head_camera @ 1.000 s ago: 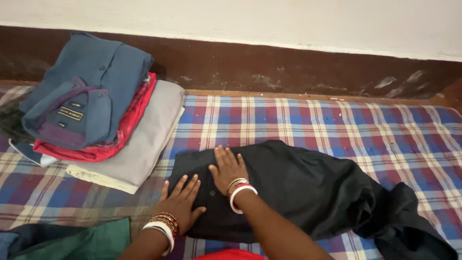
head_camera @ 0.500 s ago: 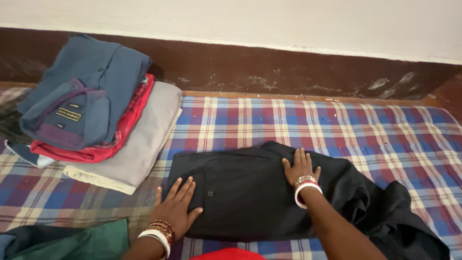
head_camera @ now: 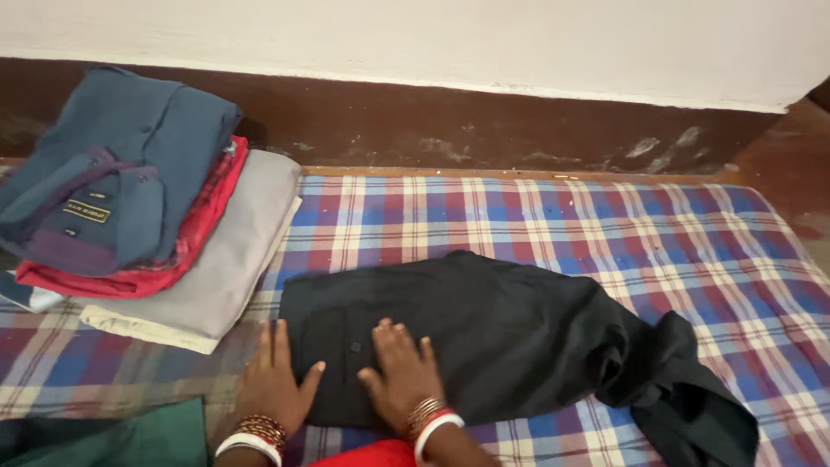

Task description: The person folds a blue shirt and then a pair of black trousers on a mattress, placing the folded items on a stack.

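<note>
I see both hands lying flat, fingers spread, holding nothing. The left hand point(head_camera: 275, 380) and the right hand point(head_camera: 399, 374) press on the black trousers point(head_camera: 484, 337), which lie near the front edge of the checked mattress point(head_camera: 536, 216). The far trouser end is bunched toward the right edge; I think it could crease or slide off when pulled. At the left edge sits a stack of folded clothes point(head_camera: 147, 225). Its top blue shirt point(head_camera: 112, 164) has a small dark rectangular label point(head_camera: 86, 210) with yellow print.
</note>
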